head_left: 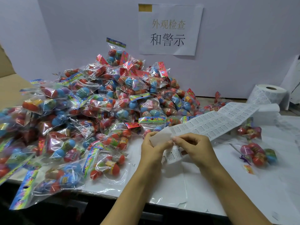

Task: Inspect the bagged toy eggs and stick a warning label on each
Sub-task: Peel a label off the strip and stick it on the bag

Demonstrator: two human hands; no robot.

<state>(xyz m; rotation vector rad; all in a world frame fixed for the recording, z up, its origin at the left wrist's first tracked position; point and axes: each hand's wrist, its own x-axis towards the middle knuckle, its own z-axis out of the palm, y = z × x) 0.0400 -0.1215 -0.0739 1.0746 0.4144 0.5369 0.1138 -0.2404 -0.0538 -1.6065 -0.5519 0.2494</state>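
A big heap of clear bags of coloured toy eggs [100,111] covers the left and middle of the table. A long strip of warning labels [215,120] runs from a roll [267,95] at the right down to my hands. My left hand [152,150] pinches the strip's bare backing end. My right hand [196,148] pinches the strip beside it, fingers curled. Below my fingers hangs a curled piece of the strip showing printed warning labels [172,155]. Two separate bags of eggs [258,155] lie to the right.
A paper sign with Chinese characters [168,30] is taped to the white wall behind the heap. Cardboard [9,82] stands at the far left. White paper [211,184] covers the table under my forearms. The table's front edge runs along the bottom.
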